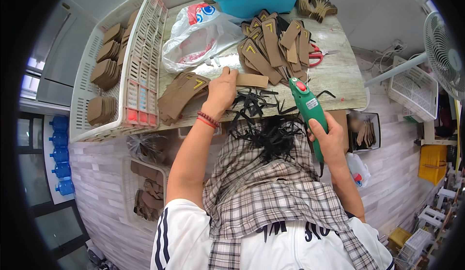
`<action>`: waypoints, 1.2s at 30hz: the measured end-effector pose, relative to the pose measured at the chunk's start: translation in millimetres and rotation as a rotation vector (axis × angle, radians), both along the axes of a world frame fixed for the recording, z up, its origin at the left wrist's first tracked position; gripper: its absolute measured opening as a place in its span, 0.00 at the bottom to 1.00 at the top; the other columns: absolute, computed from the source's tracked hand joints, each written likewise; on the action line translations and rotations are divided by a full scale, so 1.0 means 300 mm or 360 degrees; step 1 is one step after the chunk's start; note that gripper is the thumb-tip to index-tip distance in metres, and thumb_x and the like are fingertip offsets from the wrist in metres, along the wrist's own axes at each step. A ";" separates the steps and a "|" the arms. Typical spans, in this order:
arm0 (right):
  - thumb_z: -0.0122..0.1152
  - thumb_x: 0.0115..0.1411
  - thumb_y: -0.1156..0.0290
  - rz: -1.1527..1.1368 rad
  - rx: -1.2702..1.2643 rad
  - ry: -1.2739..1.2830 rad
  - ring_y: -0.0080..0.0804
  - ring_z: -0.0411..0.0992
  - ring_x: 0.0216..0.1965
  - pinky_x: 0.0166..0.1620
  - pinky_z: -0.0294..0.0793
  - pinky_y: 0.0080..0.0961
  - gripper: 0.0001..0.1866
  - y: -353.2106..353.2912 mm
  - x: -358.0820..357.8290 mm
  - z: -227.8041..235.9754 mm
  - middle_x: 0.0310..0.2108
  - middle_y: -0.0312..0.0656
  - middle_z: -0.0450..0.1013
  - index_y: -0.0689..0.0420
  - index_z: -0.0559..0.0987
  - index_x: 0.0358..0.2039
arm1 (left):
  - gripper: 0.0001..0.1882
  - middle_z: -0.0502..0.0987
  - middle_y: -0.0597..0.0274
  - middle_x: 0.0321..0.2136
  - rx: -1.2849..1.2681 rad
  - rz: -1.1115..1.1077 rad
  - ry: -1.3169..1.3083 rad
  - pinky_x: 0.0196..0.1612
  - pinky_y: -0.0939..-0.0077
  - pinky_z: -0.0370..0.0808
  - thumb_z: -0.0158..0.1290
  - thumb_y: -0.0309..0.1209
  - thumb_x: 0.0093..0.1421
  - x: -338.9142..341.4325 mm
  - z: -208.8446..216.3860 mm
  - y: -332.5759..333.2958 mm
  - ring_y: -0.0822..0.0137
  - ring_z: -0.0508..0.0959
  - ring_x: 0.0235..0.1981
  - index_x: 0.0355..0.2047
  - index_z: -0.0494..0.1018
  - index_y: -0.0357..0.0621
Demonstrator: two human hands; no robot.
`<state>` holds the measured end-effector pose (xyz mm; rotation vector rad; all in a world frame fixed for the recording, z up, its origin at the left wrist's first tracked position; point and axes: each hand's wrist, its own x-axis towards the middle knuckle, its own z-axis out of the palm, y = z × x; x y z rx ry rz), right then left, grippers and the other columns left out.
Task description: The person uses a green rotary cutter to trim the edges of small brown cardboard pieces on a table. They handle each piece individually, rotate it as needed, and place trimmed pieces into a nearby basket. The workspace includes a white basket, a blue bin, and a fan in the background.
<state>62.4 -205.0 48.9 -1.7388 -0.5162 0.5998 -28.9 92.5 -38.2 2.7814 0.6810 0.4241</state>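
My left hand (223, 90) is closed on the end of a brown fabric strip (253, 80) that points right, just above the table. My right hand (330, 137) grips a green handheld power tool (309, 103) with a red button and a cord at its rear; its thin tip points at the pile. Brown strips with yellow chevrons (261, 47) lie heaped beyond the tool tip. To the left of my left hand sits a smaller stack of chevron strips (181, 95). Black trimmings (252, 100) lie at the table edge, with more black scraps (276, 139) on my plaid apron.
A white crate (152, 52) with brown pieces stands at the left. A plastic bag (193, 42), blue bin (259, 1), red scissors (316, 55) and bundled brown pieces (317, 7) are on the table (344, 71). A fan (443, 57) stands right; a box (365, 132) sits below.
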 end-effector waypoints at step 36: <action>0.64 0.57 0.60 0.0065 0.0030 -0.0068 0.19 0.67 0.26 0.31 0.68 0.20 0.23 -0.006 -0.052 -0.002 0.24 0.36 0.72 0.65 0.75 0.45 | 0.05 0.79 0.61 0.32 -0.2555 0.0259 -0.1776 0.36 0.79 0.74 0.56 0.22 0.58 0.063 0.237 -0.291 0.74 0.77 0.30 0.34 0.73 0.38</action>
